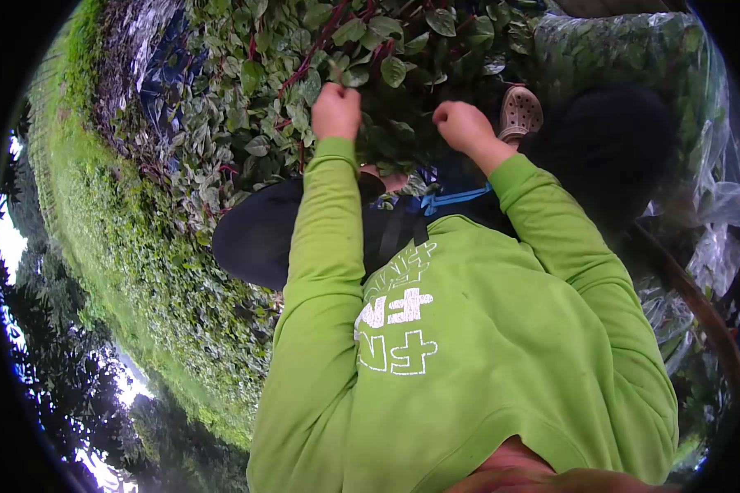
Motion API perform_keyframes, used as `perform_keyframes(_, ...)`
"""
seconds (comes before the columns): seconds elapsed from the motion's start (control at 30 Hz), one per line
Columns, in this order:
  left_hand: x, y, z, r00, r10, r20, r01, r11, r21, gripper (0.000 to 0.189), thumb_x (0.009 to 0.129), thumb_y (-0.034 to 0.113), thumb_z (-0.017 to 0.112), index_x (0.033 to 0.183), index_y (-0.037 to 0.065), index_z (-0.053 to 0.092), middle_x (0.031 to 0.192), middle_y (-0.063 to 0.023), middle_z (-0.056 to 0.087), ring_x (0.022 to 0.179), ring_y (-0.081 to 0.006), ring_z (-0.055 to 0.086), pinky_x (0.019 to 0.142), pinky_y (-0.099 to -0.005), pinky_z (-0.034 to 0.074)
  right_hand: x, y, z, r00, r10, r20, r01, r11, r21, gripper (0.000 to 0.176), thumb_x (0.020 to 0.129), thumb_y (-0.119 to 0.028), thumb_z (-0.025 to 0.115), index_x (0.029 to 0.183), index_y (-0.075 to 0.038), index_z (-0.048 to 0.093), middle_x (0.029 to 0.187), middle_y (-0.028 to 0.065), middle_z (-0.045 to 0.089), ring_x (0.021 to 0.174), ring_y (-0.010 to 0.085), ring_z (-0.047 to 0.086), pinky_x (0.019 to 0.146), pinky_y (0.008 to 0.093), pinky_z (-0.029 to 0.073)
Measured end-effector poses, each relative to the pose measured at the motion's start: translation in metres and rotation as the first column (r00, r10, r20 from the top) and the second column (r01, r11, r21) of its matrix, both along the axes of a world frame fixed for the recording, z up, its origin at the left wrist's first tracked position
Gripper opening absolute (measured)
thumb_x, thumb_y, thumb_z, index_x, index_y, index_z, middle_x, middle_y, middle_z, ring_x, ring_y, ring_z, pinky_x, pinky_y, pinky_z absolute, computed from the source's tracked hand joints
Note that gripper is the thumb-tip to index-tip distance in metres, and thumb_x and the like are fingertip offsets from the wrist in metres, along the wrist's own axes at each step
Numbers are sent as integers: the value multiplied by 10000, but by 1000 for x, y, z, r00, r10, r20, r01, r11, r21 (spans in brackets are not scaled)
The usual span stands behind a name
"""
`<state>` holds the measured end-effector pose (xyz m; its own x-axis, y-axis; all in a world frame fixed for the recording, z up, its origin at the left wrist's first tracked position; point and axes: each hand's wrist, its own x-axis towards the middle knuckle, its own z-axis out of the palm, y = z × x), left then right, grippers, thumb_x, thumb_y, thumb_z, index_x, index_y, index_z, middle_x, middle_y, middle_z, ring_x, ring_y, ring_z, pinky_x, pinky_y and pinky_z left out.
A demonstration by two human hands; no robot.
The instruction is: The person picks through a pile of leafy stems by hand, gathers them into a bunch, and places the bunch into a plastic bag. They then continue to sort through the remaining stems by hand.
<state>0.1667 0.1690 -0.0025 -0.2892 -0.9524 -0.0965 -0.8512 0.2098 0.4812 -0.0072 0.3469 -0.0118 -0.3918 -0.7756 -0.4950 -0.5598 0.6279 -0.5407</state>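
Note:
My left hand [335, 112] is closed, fingertips pinched at a blurred leafy stem [337, 74] that sticks up from them. Around it grow leafy plants [257, 78] with green oval leaves and dark red stems. Off to the right, my right hand [464, 126] is curled shut, thumb against the fingers, over a dark gap in front of the leaves. Whatever its fingers may hold is too small to make out. Both forearms are in lime green sleeves.
A tan clog [520, 112] is on my foot beside the right hand. Clear plastic sheeting [719, 189] hangs at the right, near a curved brown pole [703, 316]. A blue cord [456, 198] lies at my waist. Low green growth [168, 304] spreads along the left.

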Motion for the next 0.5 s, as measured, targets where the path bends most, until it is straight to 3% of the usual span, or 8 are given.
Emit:
perform_keyframes(0.07,23,-42,7,987,-15,-159,24,998,52,281,896,299,681,914,19,689,821,-165,717,755,-307,707,700,-447,560,11,3,-30,987,159,11,-156,948,278,258,830,-160,655,1054,-101,768,1121,162,734,1068,367,694,907,465,557)
perform_keyframes(0.13,21,-48,63,831,325,-452,-120,897,425,237,961,232,652,1032,6,650,843,-102,693,737,-225,690,647,-386,558,27,21,-46,909,412,69,-410,851,329,232,837,-207,663,977,-63,777,1110,178,733,1043,382,699,872,469,571)
perform_keyframes(0.2,23,-52,105,669,489,-560,-127,817,562,220,1002,194,618,1145,28,598,875,-63,656,755,-196,682,616,-343,551,45,31,-77,803,555,217,-593,708,384,341,801,-281,720,1037,-41,772,1125,196,730,1071,369,699,913,467,563)
perform_keyframes(0.27,44,-66,121,600,500,-625,-14,787,617,233,1005,227,628,1159,56,596,898,-47,644,831,-196,668,668,-388,552,63,26,-108,630,690,356,-777,552,303,467,740,-336,777,1103,-44,763,1157,212,720,1099,350,696,945,460,556)
perform_keyframes(0.33,55,-69,141,594,517,-617,46,743,668,235,1008,227,629,1198,91,603,927,-31,651,927,-196,657,762,-425,545,82,19,-131,720,627,296,-693,633,345,549,756,-451,726,1166,-87,750,1190,197,714,1118,346,689,979,451,544)
perform_keyframes(0.5,78,-70,151,475,576,-665,211,659,722,253,1025,154,586,1277,132,600,1035,-10,657,1032,-194,637,871,-450,519,99,14,-160,851,408,330,-468,875,123,505,774,-434,688,1097,-50,747,1092,223,723,1053,361,703,911,457,555)
